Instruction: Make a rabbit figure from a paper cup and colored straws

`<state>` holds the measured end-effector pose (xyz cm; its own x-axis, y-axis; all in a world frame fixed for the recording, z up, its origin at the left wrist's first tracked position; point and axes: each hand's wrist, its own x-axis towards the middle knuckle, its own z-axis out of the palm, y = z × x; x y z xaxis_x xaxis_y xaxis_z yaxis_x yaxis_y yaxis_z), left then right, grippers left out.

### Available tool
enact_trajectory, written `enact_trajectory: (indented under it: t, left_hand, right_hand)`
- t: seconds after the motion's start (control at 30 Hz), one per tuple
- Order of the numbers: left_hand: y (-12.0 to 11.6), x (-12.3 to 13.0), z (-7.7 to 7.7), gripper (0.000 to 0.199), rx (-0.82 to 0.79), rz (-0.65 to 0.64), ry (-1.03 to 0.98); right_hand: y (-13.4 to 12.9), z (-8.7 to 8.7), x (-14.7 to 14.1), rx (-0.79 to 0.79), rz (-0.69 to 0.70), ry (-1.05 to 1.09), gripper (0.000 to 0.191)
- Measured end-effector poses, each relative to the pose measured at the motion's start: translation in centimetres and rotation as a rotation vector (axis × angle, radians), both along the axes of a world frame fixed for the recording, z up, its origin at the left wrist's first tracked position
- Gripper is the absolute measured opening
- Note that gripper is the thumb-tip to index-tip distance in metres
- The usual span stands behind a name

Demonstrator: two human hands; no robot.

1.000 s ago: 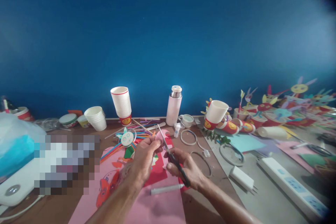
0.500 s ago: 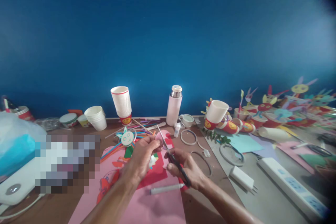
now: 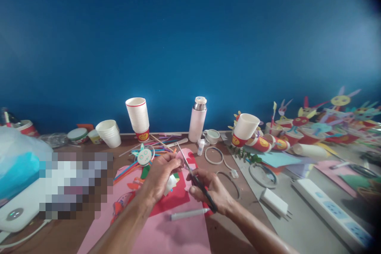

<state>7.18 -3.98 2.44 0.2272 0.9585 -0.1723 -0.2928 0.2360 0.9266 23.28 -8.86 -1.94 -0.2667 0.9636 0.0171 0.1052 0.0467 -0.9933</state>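
My right hand grips black-handled scissors, whose narrow blades point up and away, slightly parted or closed, I cannot tell which. My left hand pinches a small piece of paper by the blades; the fingers hide most of it. A folded white scrap shows under the left palm. Below both hands lie a red sheet and a larger pink sheet. A capped white marker rests on the pink sheet. A rabbit-face paper disc lies beyond my left hand.
At the back stand stacked paper cups, shorter white cups and a pink flask. To the right are a power strip, a charger plug, coiled cables and cup crafts. A plastic bag sits left.
Both hands stay almost in place. The left wrist has shifted slightly, and more of the white scrap shows beneath it. At the right, the teal sheet has lifted or shifted, showing orange under it.
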Motion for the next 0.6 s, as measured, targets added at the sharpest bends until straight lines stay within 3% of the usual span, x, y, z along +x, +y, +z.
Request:
enact_trajectory:
  t: [0.27,0.6]
  left_hand:
    - [0.33,-0.76,0.03,0.009,0.031,-0.089,0.051]
    - [0.19,-0.61,0.24,0.007,0.052,-0.098,0.063]
  right_hand:
    - [0.08,0.12,0.28,-0.025,0.041,-0.012,0.034]
    - [0.05,0.15,0.25,0.046,0.037,-0.026,0.034]
